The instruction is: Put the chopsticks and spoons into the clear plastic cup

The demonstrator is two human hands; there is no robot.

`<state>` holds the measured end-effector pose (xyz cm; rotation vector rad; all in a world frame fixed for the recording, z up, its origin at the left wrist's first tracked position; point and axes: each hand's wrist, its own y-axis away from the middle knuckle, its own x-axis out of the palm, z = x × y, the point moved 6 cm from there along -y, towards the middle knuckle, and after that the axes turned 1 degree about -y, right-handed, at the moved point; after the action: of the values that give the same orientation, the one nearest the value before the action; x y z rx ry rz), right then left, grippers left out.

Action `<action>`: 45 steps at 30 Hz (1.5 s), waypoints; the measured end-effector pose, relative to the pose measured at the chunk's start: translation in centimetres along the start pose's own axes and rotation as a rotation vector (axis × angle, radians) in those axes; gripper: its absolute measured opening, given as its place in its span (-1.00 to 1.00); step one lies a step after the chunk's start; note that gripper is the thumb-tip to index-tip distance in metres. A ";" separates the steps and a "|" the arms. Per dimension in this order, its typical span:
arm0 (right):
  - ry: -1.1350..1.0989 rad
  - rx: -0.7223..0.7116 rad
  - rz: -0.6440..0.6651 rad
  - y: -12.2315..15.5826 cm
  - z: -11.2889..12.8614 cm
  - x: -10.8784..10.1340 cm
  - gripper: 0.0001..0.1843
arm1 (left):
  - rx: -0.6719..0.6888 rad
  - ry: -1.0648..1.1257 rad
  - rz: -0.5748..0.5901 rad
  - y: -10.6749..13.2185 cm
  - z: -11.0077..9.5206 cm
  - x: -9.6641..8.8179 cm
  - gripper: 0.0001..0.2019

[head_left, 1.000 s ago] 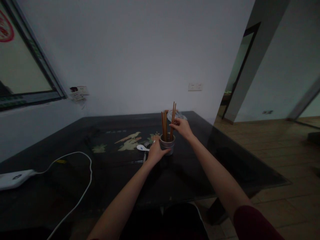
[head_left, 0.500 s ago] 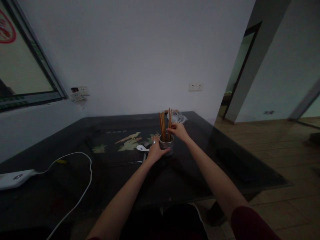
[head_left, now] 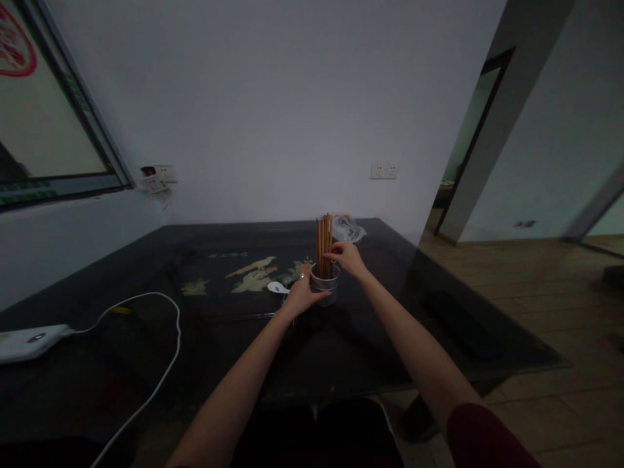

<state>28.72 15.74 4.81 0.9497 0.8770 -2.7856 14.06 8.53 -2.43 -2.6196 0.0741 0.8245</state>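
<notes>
A grey metal-looking cup [head_left: 325, 286] stands upright on the dark table, with several brown wooden chopsticks [head_left: 323, 244] upright in it. My left hand [head_left: 301, 296] is closed round the cup's left and near side, a ring on one finger. Over the cup's right rim, my right hand [head_left: 347, 257] pinches chopsticks at the bundle's right side; how many it grips I cannot tell. Just left of my left hand lies a white spoon [head_left: 277, 287], its handle partly hidden by that hand. Another small utensil beside it is mostly covered.
The dark table [head_left: 385, 351] meets the white wall at the back. A crumpled clear plastic bag [head_left: 347, 229] lies behind the cup. On the left, a white power strip [head_left: 32, 343] trails a white cable [head_left: 178, 325]. A dark flat object [head_left: 461, 322] rests on the right.
The chopsticks at my right fingers have moved left and lower, closing the gap to the others, so they now form one bundle. My left hand still holds the cup.
</notes>
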 end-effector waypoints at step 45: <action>0.046 -0.060 -0.042 1.0 0.3 -0.2 -0.78 | -0.026 0.036 0.011 -0.2 0.7 0.1 -0.18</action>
<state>28.92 14.74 4.61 1.0013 0.9920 -2.7654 13.81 8.95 -2.97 -2.6617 0.0882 0.7866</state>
